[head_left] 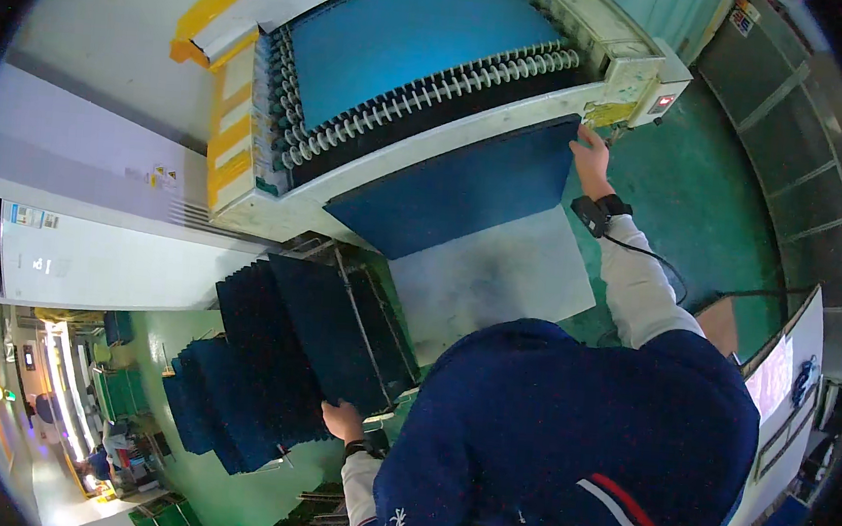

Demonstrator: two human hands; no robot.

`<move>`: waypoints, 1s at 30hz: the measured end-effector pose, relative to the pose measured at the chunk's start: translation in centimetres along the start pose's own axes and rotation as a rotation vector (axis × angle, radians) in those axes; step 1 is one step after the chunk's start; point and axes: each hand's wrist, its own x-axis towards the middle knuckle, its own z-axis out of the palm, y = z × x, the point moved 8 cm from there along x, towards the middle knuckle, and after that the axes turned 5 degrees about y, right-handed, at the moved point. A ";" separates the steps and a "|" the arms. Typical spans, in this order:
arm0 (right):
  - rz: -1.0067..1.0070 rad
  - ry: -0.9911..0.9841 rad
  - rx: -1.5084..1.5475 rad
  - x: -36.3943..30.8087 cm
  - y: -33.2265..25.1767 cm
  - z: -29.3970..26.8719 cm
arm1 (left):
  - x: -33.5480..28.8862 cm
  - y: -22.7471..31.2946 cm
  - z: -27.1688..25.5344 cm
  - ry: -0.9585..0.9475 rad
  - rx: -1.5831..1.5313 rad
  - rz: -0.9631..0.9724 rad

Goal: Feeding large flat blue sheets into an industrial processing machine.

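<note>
My right hand (592, 165) grips the upper right corner of a dark blue flat panel (466, 189). That panel stands tilted along the front of a roller conveyor machine (436, 76), above a pale grey sheet or board (500, 269). My left hand (342, 421), low and to the left, is closed at the near edge of another dark panel (323, 315), in a rack (361, 328) of several closely spaced upright panels. Its fingertips are partly hidden. On the machine's white rollers lies a brighter blue panel (419, 40).
A white cabinet unit (125, 259) stands at the left, beside the rack. More dark panels (207, 400) stand in rows on the green floor (681, 224). Grey metal panelling (797, 134) curves along the right. A board with papers (778, 380) is near my right side.
</note>
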 end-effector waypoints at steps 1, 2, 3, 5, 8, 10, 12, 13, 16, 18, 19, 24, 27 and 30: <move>0.006 -0.008 0.018 0.1 0.3 0.2 | 0.1 0.1 0.0 0.003 0.020 0.016; -0.008 0.011 -0.009 0.2 0.5 0.0 | 0.1 0.1 0.0 0.006 0.040 0.032; -0.022 0.029 -0.036 0.3 0.8 -0.3 | 0.1 0.2 -0.1 0.030 0.018 0.041; -0.001 0.048 -0.012 0.4 0.9 -0.3 | -0.2 0.2 -0.4 0.082 -0.027 0.053; 0.089 0.069 0.077 0.6 1.3 -0.6 | -0.1 0.0 0.0 -0.003 -0.008 0.030; 0.120 0.100 0.058 1.1 1.3 -0.8 | -0.1 0.1 0.0 0.017 -0.061 0.014; 0.167 0.120 -0.007 1.4 1.7 -0.7 | -0.1 -0.1 0.0 0.013 -0.090 0.014; 0.189 0.128 -0.040 1.5 1.9 -0.7 | 0.0 0.0 0.0 -0.003 -0.093 0.020; 0.111 0.179 -0.048 1.2 1.2 -1.4 | -0.4 1.3 -0.7 -0.031 -0.057 -0.009; 0.112 0.149 -0.031 0.7 0.4 -1.6 | -1.0 2.0 -1.4 -0.011 -0.044 -0.014; 0.112 0.137 -0.022 0.6 0.3 -1.7 | -1.1 2.1 -1.6 0.016 -0.054 0.007; 0.074 0.028 -0.031 0.2 0.0 -1.4 | -0.4 -0.5 -0.1 0.085 -0.028 0.057; 0.053 -0.072 -0.003 -0.6 -0.2 -1.2 | -0.7 1.5 -1.0 0.011 -0.037 -0.017; -0.044 -0.073 -0.093 0.2 0.3 -2.2 | -1.2 3.7 -2.5 -0.013 -0.088 -0.023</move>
